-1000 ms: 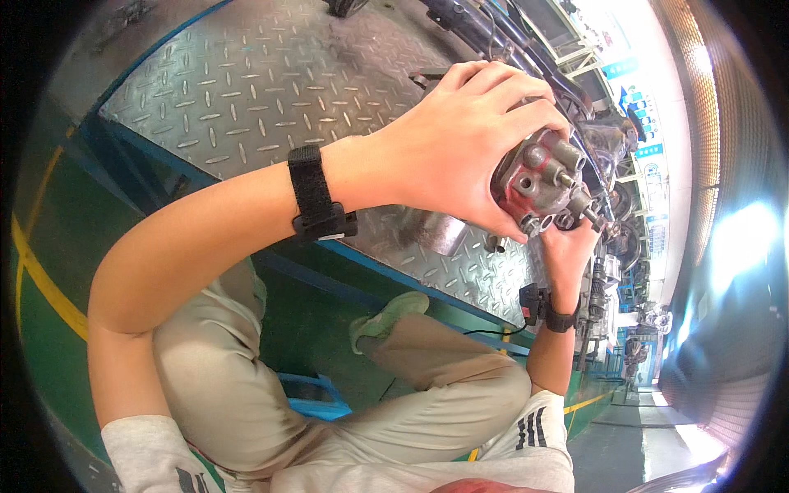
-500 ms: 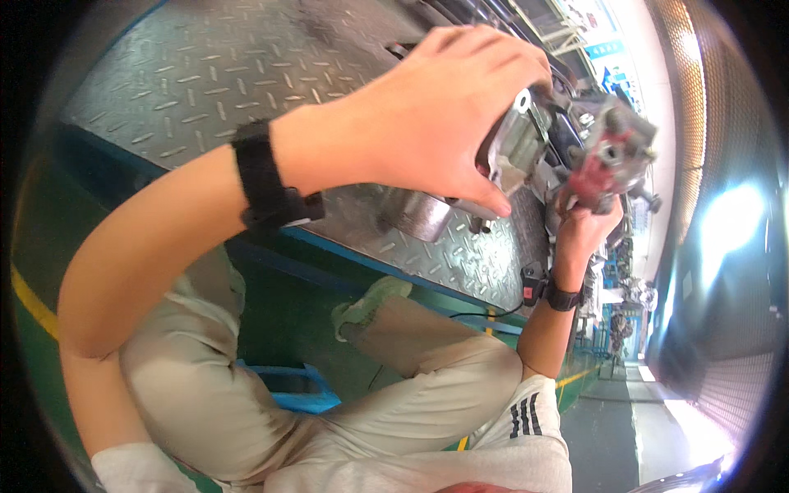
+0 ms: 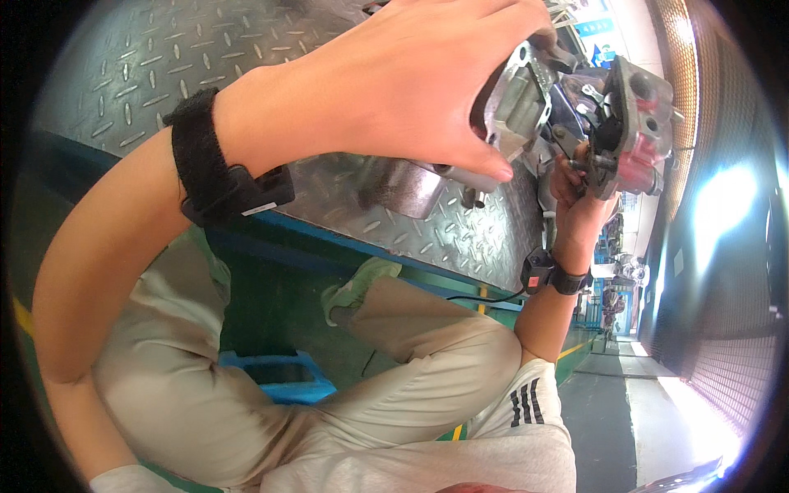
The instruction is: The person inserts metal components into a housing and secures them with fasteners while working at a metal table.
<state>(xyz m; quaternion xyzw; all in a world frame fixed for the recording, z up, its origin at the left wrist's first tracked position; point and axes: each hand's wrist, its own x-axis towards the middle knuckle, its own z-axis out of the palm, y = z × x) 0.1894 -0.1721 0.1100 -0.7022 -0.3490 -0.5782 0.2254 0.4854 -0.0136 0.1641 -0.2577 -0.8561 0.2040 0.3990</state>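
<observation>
My left hand (image 3: 419, 90) reaches across a grey cast-metal engine part (image 3: 519, 111), its thumb and fingers wrapped round the casting's edge. Below that palm a shiny metal cylinder (image 3: 407, 187) projects over the steel plate; whether it belongs to the same casting is hidden. On the right, my right hand (image 3: 575, 185) grips a second engine casting (image 3: 645, 127) from below, holding it up in the air. This one is grey with red patches and has a dark flat flange facing the first casting. A gap separates the two parts.
The bench has a steel tread-plate top (image 3: 246, 62) with a blue edge (image 3: 362, 246). A blue stool (image 3: 279, 376) stands on the green floor near my legs. Black straps with small boxes (image 3: 238, 189) sit on both wrists, and a cable (image 3: 485, 298) hangs near the right one.
The red-marked casting in my right hand has turned, so its dark flange now shows toward the left part. My left hand keeps its grip; the view has shifted slightly.
</observation>
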